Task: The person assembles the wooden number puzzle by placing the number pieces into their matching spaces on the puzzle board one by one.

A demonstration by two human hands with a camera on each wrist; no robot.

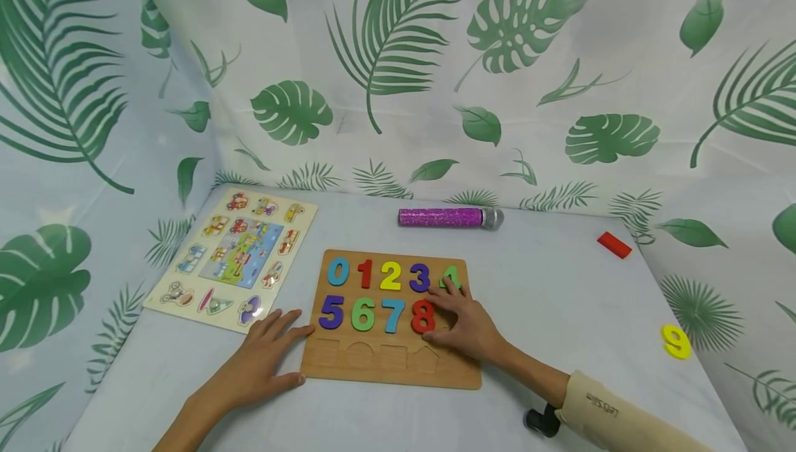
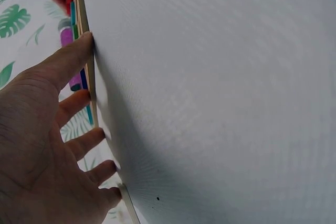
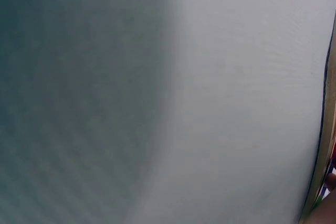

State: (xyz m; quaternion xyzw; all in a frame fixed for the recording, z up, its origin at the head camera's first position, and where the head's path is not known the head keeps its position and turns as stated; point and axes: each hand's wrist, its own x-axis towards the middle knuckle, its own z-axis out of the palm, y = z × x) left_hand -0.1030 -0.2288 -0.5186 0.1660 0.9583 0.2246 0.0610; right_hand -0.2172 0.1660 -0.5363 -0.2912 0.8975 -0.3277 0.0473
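Observation:
A wooden number board (image 1: 392, 374) lies on the table with coloured digits 0 to 8 in two rows and shallow shape recesses along its front. My right hand (image 1: 470, 326) pinches the red number 8 (image 1: 423, 316), thumb at its lower edge and a finger at its upper edge. That hand partly covers the green number 4 (image 1: 449, 276) and hides the board to the right of the 8. At the board's left edge is my left hand (image 1: 261, 362), fingers spread; the left wrist view shows its thumb (image 2: 79, 51) and fingertips along the edge.
A vehicle picture puzzle (image 1: 208, 231) lies at the left, close to my left fingers. Behind the board is a purple glitter microphone (image 1: 441, 217). A red block (image 1: 614, 245) and a yellow number 9 (image 1: 676, 342) lie at the right. A black object (image 1: 542, 421) sits by the right sleeve.

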